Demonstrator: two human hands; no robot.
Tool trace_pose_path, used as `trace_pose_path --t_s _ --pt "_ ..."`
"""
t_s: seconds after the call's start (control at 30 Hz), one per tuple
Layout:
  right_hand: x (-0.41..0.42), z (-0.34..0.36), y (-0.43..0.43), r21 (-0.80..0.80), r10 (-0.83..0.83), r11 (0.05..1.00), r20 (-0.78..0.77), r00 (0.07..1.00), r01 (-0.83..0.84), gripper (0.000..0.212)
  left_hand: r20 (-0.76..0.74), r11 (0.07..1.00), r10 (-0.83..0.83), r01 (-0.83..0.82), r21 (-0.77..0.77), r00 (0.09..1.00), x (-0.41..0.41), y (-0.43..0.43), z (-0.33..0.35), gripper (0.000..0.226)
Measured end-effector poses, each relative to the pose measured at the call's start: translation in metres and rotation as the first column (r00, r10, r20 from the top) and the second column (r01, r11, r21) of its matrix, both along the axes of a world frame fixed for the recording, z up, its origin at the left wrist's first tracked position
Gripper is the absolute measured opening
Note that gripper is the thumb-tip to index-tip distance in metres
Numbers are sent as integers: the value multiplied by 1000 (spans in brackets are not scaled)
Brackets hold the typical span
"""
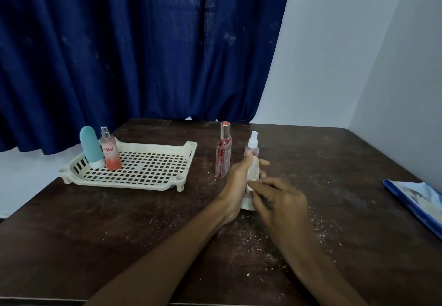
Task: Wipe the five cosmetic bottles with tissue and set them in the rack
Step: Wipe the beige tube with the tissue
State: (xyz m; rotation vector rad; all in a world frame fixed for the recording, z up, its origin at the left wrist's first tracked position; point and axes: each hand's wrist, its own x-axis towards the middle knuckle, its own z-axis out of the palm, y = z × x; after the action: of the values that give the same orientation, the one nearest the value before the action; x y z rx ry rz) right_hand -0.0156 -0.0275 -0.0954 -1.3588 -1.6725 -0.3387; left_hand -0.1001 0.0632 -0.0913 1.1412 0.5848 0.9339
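Note:
My left hand (pixel 235 181) grips a cream-white bottle (pixel 253 171), tilted, low over the table. My right hand (pixel 277 198) presses a small white tissue (pixel 250 187) against the bottle's side. Just behind stand a tall red bottle (pixel 223 156) with a silver cap and a small pink spray bottle (pixel 253 144). A cream perforated rack (pixel 143 164) sits at the left of the table. In its far left corner stand a teal tube (pixel 91 147) and a pink-orange spray bottle (pixel 110 153).
The dark wooden table (pixel 119 222) is strewn with white crumbs near my hands. A blue-and-white packet (pixel 416 200) lies at the right edge. A dark blue curtain (pixel 131 42) hangs behind, with a pale wall at the right.

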Motion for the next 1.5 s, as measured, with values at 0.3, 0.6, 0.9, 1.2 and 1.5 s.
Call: trace_pose_path --t_s 0.3,0.6,0.9,1.2,1.5 --pt "15 8 -11 -33 -52 998 -280 959 44 20 76 993 20 -11 -115 997 2 5 -1 60" --pt "2 -4 -1 -83 -27 996 10 1000 27 25 140 982 8 19 -189 990 -1 4 3 55" --pt "-3 -1 -2 -67 -54 996 75 996 59 18 109 987 6 12 -161 994 -1 10 1 55" --pt "4 -2 1 -95 -57 994 10 998 58 17 145 986 -41 64 -156 989 -2 8 1 56" --pt "10 -4 0 -94 -49 995 -54 997 43 19 161 980 -81 107 -166 984 -3 8 1 56"
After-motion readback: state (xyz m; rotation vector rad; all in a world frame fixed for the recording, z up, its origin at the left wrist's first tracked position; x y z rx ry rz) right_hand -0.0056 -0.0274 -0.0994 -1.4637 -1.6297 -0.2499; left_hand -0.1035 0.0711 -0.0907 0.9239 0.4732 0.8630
